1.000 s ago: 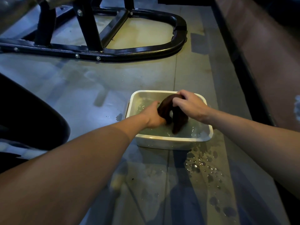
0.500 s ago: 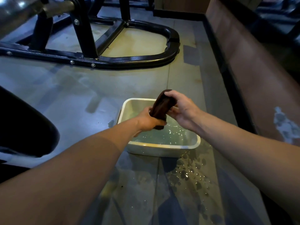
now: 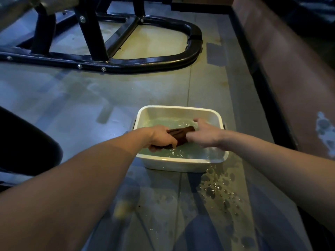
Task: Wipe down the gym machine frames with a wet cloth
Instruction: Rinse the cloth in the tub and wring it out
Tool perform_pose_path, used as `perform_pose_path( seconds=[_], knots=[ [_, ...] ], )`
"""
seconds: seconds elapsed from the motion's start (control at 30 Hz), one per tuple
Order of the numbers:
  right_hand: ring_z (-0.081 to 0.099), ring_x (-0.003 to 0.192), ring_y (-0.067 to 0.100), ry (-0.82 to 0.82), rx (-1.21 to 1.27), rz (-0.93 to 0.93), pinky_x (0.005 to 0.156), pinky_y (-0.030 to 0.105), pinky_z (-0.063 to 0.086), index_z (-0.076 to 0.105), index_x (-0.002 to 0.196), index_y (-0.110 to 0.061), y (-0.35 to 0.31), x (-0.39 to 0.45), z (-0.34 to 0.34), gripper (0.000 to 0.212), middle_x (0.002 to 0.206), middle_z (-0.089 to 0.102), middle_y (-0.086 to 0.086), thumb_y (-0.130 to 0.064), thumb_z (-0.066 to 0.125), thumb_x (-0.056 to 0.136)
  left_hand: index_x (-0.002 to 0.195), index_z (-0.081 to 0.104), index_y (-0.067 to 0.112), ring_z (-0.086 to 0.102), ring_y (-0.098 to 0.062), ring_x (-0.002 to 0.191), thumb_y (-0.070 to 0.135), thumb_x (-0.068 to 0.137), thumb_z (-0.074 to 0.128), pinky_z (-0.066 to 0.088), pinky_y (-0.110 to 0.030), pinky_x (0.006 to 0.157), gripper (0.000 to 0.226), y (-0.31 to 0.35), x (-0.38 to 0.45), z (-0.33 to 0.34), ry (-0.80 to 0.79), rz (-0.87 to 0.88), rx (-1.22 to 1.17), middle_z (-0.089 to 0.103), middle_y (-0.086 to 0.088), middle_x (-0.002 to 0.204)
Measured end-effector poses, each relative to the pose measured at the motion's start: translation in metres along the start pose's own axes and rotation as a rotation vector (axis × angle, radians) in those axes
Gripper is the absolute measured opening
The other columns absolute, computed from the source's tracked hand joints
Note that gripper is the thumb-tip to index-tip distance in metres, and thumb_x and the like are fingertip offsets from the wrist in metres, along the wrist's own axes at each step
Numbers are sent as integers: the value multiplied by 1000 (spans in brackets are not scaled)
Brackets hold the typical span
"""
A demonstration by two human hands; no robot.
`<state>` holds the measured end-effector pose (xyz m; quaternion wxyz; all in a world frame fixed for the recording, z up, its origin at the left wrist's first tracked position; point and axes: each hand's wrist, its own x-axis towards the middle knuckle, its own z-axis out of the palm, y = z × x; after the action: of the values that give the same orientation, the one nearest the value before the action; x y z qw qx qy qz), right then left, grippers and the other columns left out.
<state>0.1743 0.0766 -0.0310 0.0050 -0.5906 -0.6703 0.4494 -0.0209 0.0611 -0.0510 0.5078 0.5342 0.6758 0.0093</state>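
Both hands are gripping a rolled dark cloth (image 3: 179,135) over the white tub (image 3: 178,163) of water on the floor: left hand (image 3: 160,137) curling round one end, right hand (image 3: 204,134) round the other. Black machine frame (image 3: 145,60) is sitting further back.

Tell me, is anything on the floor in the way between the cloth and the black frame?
Nothing visible. Both hands, left and right, hold the cloth over the tub. Only the tub's far wall and bare floor lie between it and the frame.
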Motion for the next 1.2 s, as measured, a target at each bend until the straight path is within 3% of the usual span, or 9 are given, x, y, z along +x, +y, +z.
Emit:
perform_pose_path(
  seconds=[0.17, 0.3, 0.47, 0.6, 0.67, 0.77, 0.97, 1.1, 1.2],
  knots=[
    [48, 131, 26, -141, -328, -124, 112, 37, 43, 23, 160, -25, 8, 16, 12, 98, 149, 44, 4, -17, 82, 82, 123, 55, 14, 63, -22, 88, 25, 93, 63, 55, -30, 72, 33, 1, -2, 1, -121, -129, -185, 65, -13, 110],
    [55, 118, 24, 11, -460, -178, 103, 38, 47, 36, 148, -25, 18, 29, 22, 73, 137, 53, 2, -19, 76, 87, 121, 56, 12, 65, -20, 83, 27, 96, 65, 56, -30, 73, 30, 3, 6, 8, -96, -103, -205, 67, -10, 103],
    [59, 113, 26, -25, -267, -42, 89, 36, 47, 12, 158, -17, 14, 45, 27, 78, 126, 60, 9, -33, 62, 99, 152, 33, 27, 56, -16, 110, 32, 79, 87, 44, -28, 93, 91, -11, 22, 19, 129, 264, 124, 56, 5, 130],
    [62, 114, 25, -14, -88, -118, 91, 33, 50, 61, 131, -18, 13, 52, 33, 33, 121, 67, 4, -26, 60, 99, 156, 28, 30, 61, -28, 112, 20, 85, 76, 52, -41, 99, 86, -19, 31, 30, 175, 261, 413, 62, -4, 129],
    [63, 110, 23, 116, -57, -100, 91, 33, 53, 64, 118, -13, 12, 53, 33, 26, 114, 68, 3, -22, 67, 95, 146, 47, 24, 64, -27, 108, 17, 91, 67, 55, -38, 94, 59, -18, 31, 28, 159, 175, 259, 65, -6, 126],
    [52, 129, 26, 148, -110, -177, 109, 36, 45, 44, 148, -18, 14, 51, 28, 68, 141, 55, 5, -25, 77, 88, 114, 66, 14, 70, -22, 85, 14, 89, 65, 59, -32, 71, 24, -9, 25, 18, 102, 35, -186, 72, -9, 100],
    [36, 143, 26, 340, -464, -394, 114, 48, 41, 28, 156, -32, 26, 33, 32, 92, 160, 38, -2, -30, 83, 83, 113, 56, 6, 48, -15, 50, 28, 87, 55, 34, -21, 39, 35, -2, 8, 4, -188, -39, -662, 60, -9, 79],
    [55, 119, 23, 351, -277, -550, 98, 41, 51, 41, 143, -24, 21, 31, 28, 73, 138, 53, 3, -24, 83, 84, 110, 51, 1, 39, -13, 46, 39, 93, 49, 29, -19, 35, 41, 2, 1, 0, -296, 5, -833, 61, -13, 78],
    [60, 110, 21, 330, -354, -610, 94, 39, 52, 56, 127, -21, 17, 33, 17, 43, 120, 64, 2, -16, 75, 89, 113, 55, 5, 40, -13, 51, 54, 97, 57, 30, -21, 41, 52, 9, -8, -9, -288, 48, -637, 66, -11, 82]
  ],
)
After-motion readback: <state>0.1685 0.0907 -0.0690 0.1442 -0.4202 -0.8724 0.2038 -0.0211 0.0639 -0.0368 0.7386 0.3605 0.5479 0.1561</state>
